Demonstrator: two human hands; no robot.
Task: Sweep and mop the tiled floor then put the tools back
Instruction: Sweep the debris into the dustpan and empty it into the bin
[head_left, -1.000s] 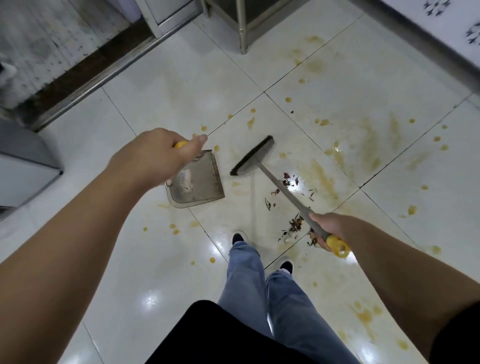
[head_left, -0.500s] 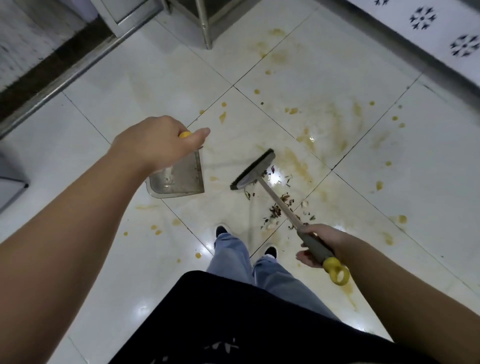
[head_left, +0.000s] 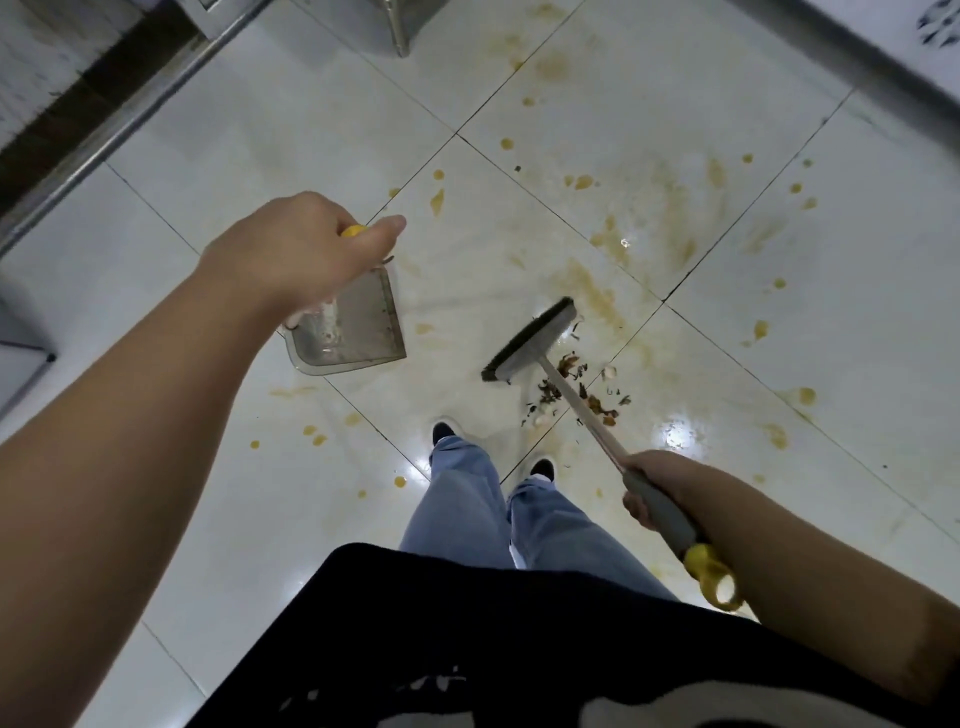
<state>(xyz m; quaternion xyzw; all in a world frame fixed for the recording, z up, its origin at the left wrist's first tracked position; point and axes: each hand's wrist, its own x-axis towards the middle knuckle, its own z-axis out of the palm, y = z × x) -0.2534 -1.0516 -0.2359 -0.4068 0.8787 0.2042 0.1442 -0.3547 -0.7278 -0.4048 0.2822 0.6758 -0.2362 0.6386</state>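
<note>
- Nearest, at the bottom edge: a black top with pale print (head_left: 467, 649), then light blue jeans (head_left: 483, 499) ending in two dark shoes (head_left: 444, 431) planted on the floor.
- Right hand (head_left: 657, 486) curled tight round the grey grip of the broom handle (head_left: 582, 405), a yellow hanging loop (head_left: 714, 577) sticking out behind the wrist.
- Left hand (head_left: 306, 249) closed round the yellow-tipped handle of a grey dustpan (head_left: 353, 332), thumb stretched forward; pan hanging below the fist, whether touching the floor or just above it not clear.
- Hands well apart, one tool in each.
- Broom head (head_left: 530, 338) down on the tile, dark bristles turned toward the dustpan, a clear gap of floor between the two.
- Loose debris (head_left: 571, 389) of brown leaf bits and pale scraps scattered around the handle just behind the head, near a grout line.
- Glossy white tiled floor (head_left: 260, 156) with dark joints running on the diagonal, lamp glare near the right shoe and right of the debris.
- Yellow-brown stains (head_left: 670, 218) smeared and dotted widely, thickest beyond the broom, sparser drops by the left foot.
- Farther off: a metal leg (head_left: 397, 31) at the top, a metal door threshold (head_left: 119, 114) at upper left with darker flooring past it, a dark skirting strip (head_left: 841, 57) at upper right.
</note>
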